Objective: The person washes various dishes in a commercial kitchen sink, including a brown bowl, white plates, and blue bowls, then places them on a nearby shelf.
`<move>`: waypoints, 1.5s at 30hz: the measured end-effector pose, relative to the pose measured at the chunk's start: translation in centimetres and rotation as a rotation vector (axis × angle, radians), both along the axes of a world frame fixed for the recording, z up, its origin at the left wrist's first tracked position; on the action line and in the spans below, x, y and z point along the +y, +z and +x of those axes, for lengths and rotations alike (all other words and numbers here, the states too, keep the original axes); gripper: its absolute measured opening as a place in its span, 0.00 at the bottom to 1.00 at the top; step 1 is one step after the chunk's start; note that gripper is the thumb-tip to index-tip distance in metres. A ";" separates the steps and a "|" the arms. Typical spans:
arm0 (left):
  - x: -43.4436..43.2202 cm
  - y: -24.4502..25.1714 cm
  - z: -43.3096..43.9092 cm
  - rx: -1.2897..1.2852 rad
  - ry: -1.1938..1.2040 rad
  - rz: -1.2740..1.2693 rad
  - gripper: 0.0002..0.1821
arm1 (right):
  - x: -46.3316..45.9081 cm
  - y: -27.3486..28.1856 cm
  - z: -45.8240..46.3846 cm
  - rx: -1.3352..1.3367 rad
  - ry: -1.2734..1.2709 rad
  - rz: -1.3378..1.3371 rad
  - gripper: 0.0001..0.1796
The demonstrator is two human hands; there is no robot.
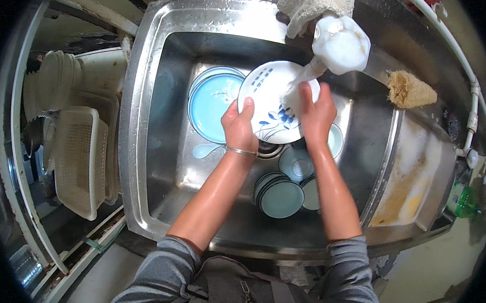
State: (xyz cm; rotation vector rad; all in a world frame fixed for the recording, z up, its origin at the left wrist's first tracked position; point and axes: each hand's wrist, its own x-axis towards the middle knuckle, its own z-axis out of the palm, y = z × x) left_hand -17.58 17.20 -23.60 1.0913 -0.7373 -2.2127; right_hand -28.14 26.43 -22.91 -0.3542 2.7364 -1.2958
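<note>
Between my two hands is a round white plate (268, 98) with a blue flower pattern and printed characters. My left hand (240, 126) grips its left rim, thumb on top; my right hand (316, 112) holds the right rim. Water (307, 73) runs onto the plate from a white-covered tap (341, 44). Below, in the steel sink basin (204, 216), lie stacked blue plates (212, 107) and a pale blue spoon (205, 150). A stack of small pale green dishes (282, 199) and a bluish bowl (296, 163) rest near my right forearm, which partly hides other dishes.
A second basin (411, 163) with foamy water adjoins on the right. On the ledge behind it lies a loofah (412, 90). A cloth (316, 6) hangs over the tap's base. A rack at left holds a white plastic basket (79, 161). A green bottle (463, 200) stands far right.
</note>
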 end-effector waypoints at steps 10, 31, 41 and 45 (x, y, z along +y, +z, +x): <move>-3.8 -2.2 0.7 0.027 0.035 0.036 0.21 | 2.0 -2.0 7.3 -0.572 0.415 -0.244 0.17; 2.4 -2.5 9.6 -0.363 -0.874 -1.139 0.19 | 13.0 -7.1 7.4 -0.267 0.314 0.442 0.44; 6.1 -15.0 4.4 -0.460 -1.670 -0.449 0.34 | 13.0 -8.9 4.3 -0.640 0.287 0.491 0.38; 6.9 -14.8 4.7 -0.522 -1.500 -0.536 0.34 | 13.4 -9.2 3.4 -0.694 0.326 0.450 0.37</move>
